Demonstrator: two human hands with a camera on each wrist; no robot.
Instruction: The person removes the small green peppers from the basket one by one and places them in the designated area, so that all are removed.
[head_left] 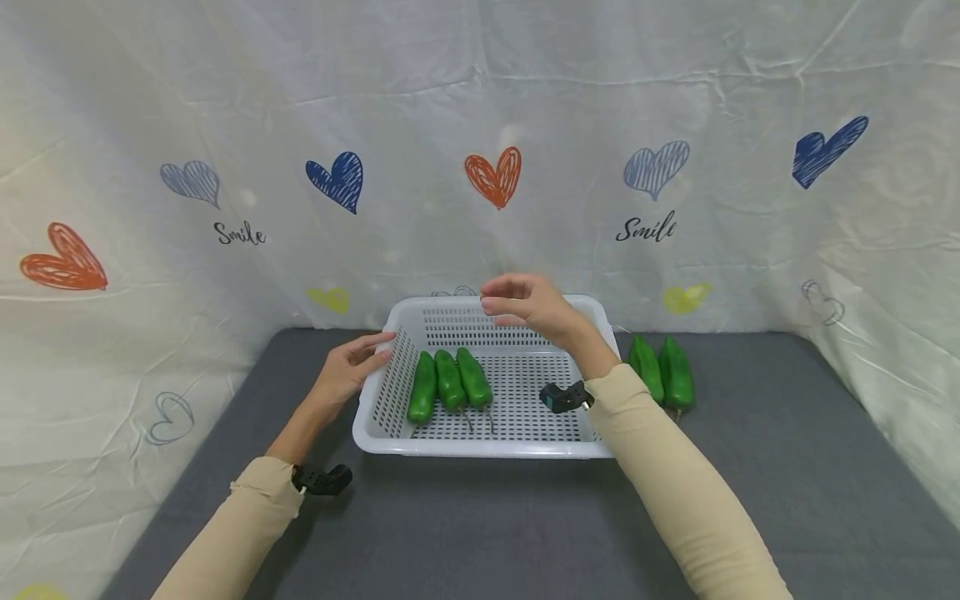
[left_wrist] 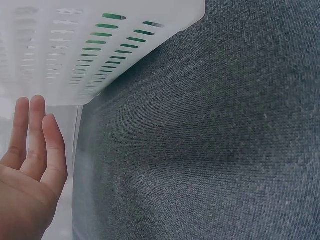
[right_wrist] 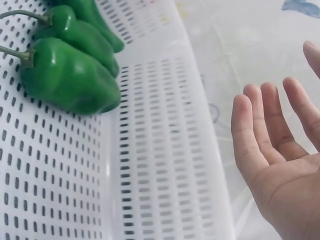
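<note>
A white slotted plastic basket (head_left: 483, 448) stands on the dark grey cloth. Inside it, toward the left, three green peppers (head_left: 451, 382) lie side by side; they also appear in the right wrist view as peppers (right_wrist: 70, 77) with stems. My left hand (head_left: 347, 371) is at the basket's left rim, and its fingers look straight against the outer wall in the left wrist view. Over the back part of the basket my right hand (head_left: 528, 307) hovers, fingers loosely bent, holding nothing. Two more green peppers (head_left: 677, 375) lie on the cloth right of the basket, partly behind my right forearm.
The grey cloth (head_left: 480, 533) covers the table in front of and beside the basket. A white curtain (head_left: 420, 108) printed with hearts and "Smile" hangs right behind it. Each wrist wears a black camera strap (head_left: 322, 480).
</note>
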